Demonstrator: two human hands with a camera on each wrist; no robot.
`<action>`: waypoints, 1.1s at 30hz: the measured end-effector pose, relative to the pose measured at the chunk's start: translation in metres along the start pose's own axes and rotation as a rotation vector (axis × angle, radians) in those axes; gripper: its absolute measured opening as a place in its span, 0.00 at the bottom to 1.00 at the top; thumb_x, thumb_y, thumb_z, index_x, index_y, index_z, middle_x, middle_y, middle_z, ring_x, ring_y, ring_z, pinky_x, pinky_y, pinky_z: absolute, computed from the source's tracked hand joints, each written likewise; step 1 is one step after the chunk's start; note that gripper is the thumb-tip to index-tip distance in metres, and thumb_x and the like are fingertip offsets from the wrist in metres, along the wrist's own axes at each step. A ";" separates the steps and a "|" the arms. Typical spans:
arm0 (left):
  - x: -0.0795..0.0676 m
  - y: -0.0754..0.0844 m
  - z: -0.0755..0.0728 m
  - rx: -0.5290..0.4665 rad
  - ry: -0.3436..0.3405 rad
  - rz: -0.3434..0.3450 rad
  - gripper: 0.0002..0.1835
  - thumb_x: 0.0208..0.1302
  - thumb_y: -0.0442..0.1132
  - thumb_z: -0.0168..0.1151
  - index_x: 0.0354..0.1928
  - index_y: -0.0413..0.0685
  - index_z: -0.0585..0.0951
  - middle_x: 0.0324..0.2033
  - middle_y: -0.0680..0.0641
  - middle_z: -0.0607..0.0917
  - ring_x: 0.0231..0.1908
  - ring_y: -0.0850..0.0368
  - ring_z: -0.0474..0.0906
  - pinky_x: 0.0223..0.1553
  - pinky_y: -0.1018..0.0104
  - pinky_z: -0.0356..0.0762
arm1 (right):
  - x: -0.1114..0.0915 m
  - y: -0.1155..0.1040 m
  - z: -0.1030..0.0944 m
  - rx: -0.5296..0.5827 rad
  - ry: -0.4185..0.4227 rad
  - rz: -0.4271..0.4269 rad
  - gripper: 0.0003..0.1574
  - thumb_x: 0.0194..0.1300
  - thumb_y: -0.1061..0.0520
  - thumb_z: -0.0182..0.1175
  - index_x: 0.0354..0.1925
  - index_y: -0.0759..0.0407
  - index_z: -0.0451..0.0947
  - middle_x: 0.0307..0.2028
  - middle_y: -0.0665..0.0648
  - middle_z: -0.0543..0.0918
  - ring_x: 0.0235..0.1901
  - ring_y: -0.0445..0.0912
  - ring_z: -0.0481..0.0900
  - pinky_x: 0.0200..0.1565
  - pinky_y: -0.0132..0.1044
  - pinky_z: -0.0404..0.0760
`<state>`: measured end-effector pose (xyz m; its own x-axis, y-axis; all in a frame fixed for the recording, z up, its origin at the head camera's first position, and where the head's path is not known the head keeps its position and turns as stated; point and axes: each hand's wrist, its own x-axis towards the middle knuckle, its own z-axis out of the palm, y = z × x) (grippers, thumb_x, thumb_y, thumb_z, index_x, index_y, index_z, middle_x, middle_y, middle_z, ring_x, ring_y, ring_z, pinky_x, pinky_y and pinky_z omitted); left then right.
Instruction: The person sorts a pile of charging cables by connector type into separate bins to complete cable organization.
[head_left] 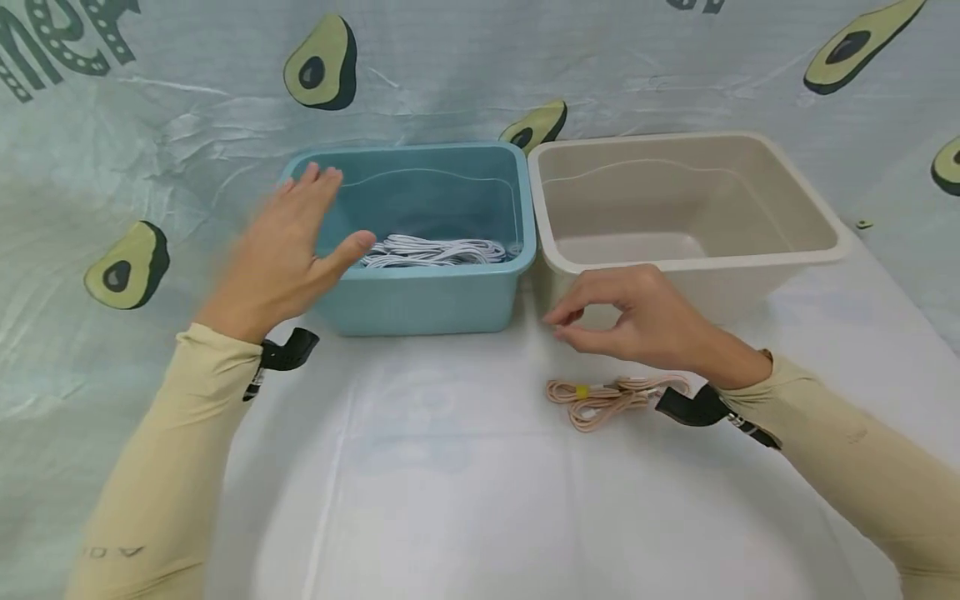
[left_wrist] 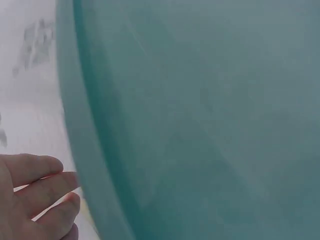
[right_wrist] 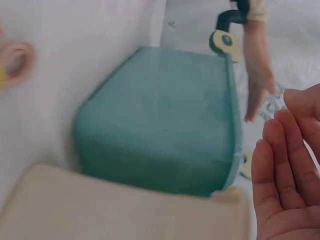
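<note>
1. The pink cable bundle, bound with a yellow tie, lies on the white-covered table, in front of the beige bin.
2. My right hand hovers just beyond that bundle, near the beige bin's front wall. It is empty, its fingers loosely bent, with thumb and forefinger tips close together.
3. My left hand is empty too, fingers extended and thumb spread wide, at the left side of the blue bin; I cannot tell whether it touches the rim.
4. White cables lie coiled inside the blue bin, which stands just left of the beige one.
5. Behind both bins is an avocado-print sheet.
6. I wear beige sleeves and black wrist mounts.
</note>
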<state>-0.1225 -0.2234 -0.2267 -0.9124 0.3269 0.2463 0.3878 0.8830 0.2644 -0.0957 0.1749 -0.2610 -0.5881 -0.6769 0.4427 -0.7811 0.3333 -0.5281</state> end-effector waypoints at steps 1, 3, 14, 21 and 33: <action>0.006 0.008 0.001 0.003 -0.003 0.026 0.51 0.74 0.74 0.41 0.83 0.43 0.52 0.82 0.40 0.56 0.84 0.44 0.46 0.87 0.53 0.37 | -0.007 0.003 0.000 -0.006 0.003 0.013 0.17 0.55 0.66 0.76 0.40 0.46 0.91 0.36 0.44 0.91 0.36 0.32 0.86 0.42 0.20 0.84; 0.017 0.024 0.005 0.009 -0.004 0.075 0.52 0.73 0.74 0.41 0.82 0.42 0.52 0.82 0.40 0.56 0.84 0.44 0.46 0.87 0.53 0.38 | -0.020 0.010 0.002 -0.013 0.009 0.036 0.18 0.53 0.65 0.78 0.40 0.46 0.91 0.36 0.43 0.91 0.36 0.32 0.86 0.42 0.19 0.83; 0.067 0.102 0.041 0.057 -0.105 0.157 0.53 0.74 0.73 0.43 0.83 0.42 0.47 0.84 0.43 0.48 0.85 0.49 0.41 0.87 0.52 0.37 | -0.082 0.050 0.007 0.033 -0.017 0.210 0.23 0.50 0.63 0.81 0.43 0.44 0.90 0.38 0.43 0.90 0.38 0.37 0.86 0.42 0.20 0.82; 0.089 0.148 0.064 0.079 -0.202 0.167 0.58 0.70 0.79 0.38 0.83 0.43 0.40 0.84 0.44 0.41 0.85 0.51 0.33 0.87 0.54 0.34 | -0.107 0.067 0.006 0.053 -0.074 0.297 0.19 0.53 0.61 0.80 0.45 0.51 0.89 0.40 0.51 0.91 0.40 0.36 0.85 0.46 0.25 0.84; 0.111 0.170 0.091 0.141 -0.347 0.164 0.60 0.68 0.82 0.35 0.83 0.43 0.35 0.84 0.44 0.35 0.85 0.51 0.30 0.87 0.56 0.33 | -0.126 0.094 0.012 0.202 -0.180 0.396 0.22 0.55 0.55 0.80 0.49 0.50 0.89 0.45 0.47 0.91 0.43 0.37 0.87 0.47 0.27 0.87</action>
<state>-0.1693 -0.0063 -0.2395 -0.8393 0.5403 -0.0613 0.5321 0.8393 0.1114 -0.0926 0.2835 -0.3754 -0.7727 -0.6324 0.0555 -0.4370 0.4665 -0.7690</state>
